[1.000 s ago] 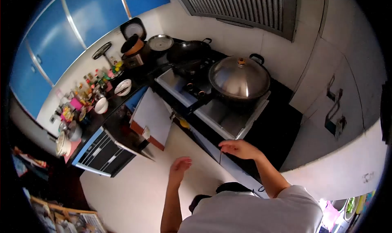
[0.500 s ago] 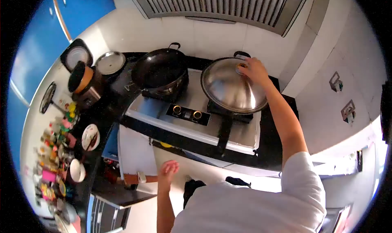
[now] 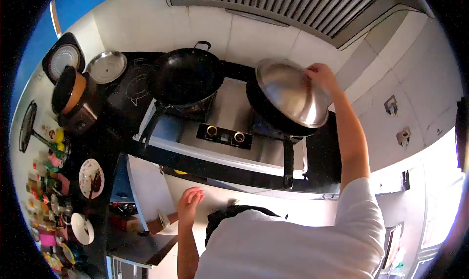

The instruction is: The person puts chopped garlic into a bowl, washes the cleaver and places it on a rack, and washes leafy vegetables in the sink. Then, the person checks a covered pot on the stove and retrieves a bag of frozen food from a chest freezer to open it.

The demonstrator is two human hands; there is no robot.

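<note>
My right hand [image 3: 321, 75] grips the knob of a domed metal lid [image 3: 288, 91]. The lid is tilted and raised at its left side, showing part of the black inside of the right-hand wok [image 3: 259, 108]. This wok sits on the right burner, its long handle pointing toward me. My left hand [image 3: 189, 203] hangs in front of the counter edge, fingers loosely bent and holding nothing. On the left burner stands a second black wok [image 3: 185, 78], uncovered. What lies inside the right wok is hidden by the lid.
Between the woks is the steel stove top [image 3: 229, 108] with two knobs. A rice cooker [image 3: 80, 113], a round metal lid [image 3: 107, 66], a patterned plate [image 3: 91, 174] and a white bowl [image 3: 82, 227] stand left. Below, a cabinet door [image 3: 149, 186] hangs open. A range hood [image 3: 288, 10] is overhead.
The metal lid has lifted and shifted right with my right hand, uncovering the wok's left edge. My view has turned a little. The left hand stays low, without anything in it.
</note>
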